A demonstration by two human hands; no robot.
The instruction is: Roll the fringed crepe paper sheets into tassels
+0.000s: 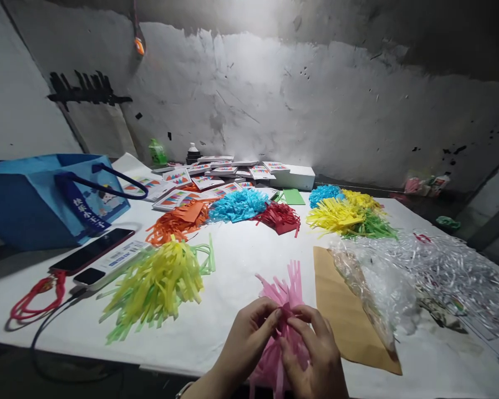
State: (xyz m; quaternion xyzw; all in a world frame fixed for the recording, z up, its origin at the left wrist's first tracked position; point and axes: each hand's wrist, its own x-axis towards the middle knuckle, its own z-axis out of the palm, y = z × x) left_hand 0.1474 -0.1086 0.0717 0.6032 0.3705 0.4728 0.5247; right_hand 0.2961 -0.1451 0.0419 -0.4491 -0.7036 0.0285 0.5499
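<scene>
A pink tissue-paper tassel (pixel 290 280) with cut fringe strips is held between my two hands, close to the table's front edge. My left hand (pixel 249 335) pinches it near the middle from the left, thumb and forefinger together. From the other side my right hand (pixel 314 346) grips the same spot, its fingers closed on the paper. Fringe spreads out beyond the fingertips, and more strips hang down between the wrists. The exact point where the fingers meet the paper is partly hidden. Left of my hands lies a yellow-green fringe bundle (pixel 166 285).
Orange (pixel 178 221), blue (pixel 239 205), dark red (pixel 280 217) and yellow (pixel 336 216) fringe piles lie farther back. Printed packs (pixel 216 172) are stacked behind them. A blue bag (pixel 37 199), phone (pixel 93 249) and power bank (pixel 112 266) are left. Brown paper (pixel 345 316) and silvery strips (pixel 441 277) lie right.
</scene>
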